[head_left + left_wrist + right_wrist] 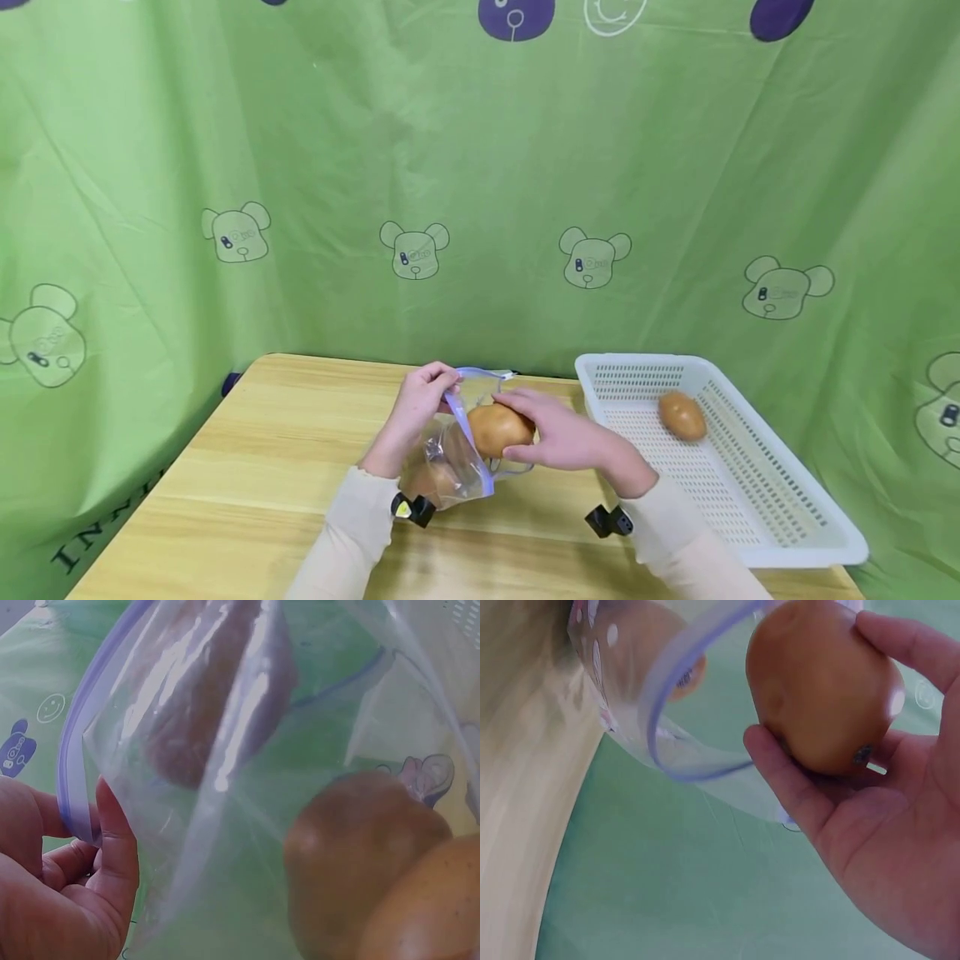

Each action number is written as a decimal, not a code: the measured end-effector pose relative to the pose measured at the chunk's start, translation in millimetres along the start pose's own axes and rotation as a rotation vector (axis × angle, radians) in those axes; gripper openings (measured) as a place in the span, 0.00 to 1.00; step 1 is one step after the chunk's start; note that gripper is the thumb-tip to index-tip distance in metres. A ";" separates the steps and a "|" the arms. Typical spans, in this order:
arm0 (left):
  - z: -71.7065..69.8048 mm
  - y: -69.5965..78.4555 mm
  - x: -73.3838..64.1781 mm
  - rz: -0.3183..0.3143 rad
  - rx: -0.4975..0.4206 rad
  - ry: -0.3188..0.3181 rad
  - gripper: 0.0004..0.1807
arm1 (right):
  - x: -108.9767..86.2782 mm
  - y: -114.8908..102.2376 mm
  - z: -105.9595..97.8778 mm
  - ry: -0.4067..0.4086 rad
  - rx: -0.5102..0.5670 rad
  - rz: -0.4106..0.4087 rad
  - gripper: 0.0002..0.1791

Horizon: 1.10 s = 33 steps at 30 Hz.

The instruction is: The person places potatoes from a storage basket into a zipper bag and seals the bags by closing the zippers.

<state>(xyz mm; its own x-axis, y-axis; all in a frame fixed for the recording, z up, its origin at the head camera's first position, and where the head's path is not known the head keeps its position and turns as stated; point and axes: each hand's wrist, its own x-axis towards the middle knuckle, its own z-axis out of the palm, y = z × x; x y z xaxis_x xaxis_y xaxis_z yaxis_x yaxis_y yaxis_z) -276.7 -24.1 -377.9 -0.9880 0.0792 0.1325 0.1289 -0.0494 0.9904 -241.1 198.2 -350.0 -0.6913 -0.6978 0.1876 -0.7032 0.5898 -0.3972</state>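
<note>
My left hand [422, 403] pinches the purple-edged rim of a clear zip bag [457, 462], and the bag's mouth stands wide. A brown potato [501, 430] with a smooth, dimpled skin is held in my right hand [558, 431], fingers on its far side and thumb on its near side. That potato is at the bag's mouth, partly within the rim in the head view. Through the plastic, another potato [360, 855] shows low in the bag, with one more potato [431, 911] overlapping it in the left wrist view.
On the right of the wooden table [285, 450] stands a white perforated basket [705, 500] with one potato [682, 417] inside, near its back. A green curtain [487, 317] with bear faces hangs behind the table.
</note>
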 end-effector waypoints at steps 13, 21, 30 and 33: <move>-0.1 2.5 0.3 0.019 0.006 -0.007 0.10 | 8.1 -0.3 17.0 0.059 0.016 0.029 0.37; -1.1 3.0 0.3 0.020 0.015 -0.009 0.10 | 15.6 7.5 29.5 0.091 0.032 0.020 0.37; 1.8 5.1 0.1 0.012 -0.020 -0.023 0.11 | 19.3 9.2 36.4 0.140 0.012 0.014 0.35; 2.0 6.3 0.2 0.006 -0.025 -0.029 0.11 | 20.2 9.5 37.8 0.159 -0.019 0.025 0.36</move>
<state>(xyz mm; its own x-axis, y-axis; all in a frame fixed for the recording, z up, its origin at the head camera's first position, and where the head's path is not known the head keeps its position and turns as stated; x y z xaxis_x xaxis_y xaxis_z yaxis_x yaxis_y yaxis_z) -276.0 -22.4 -371.6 -0.9842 0.1078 0.1403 0.1327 -0.0748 0.9883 -255.4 174.4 -383.9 -0.7250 -0.6106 0.3187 -0.6876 0.6145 -0.3868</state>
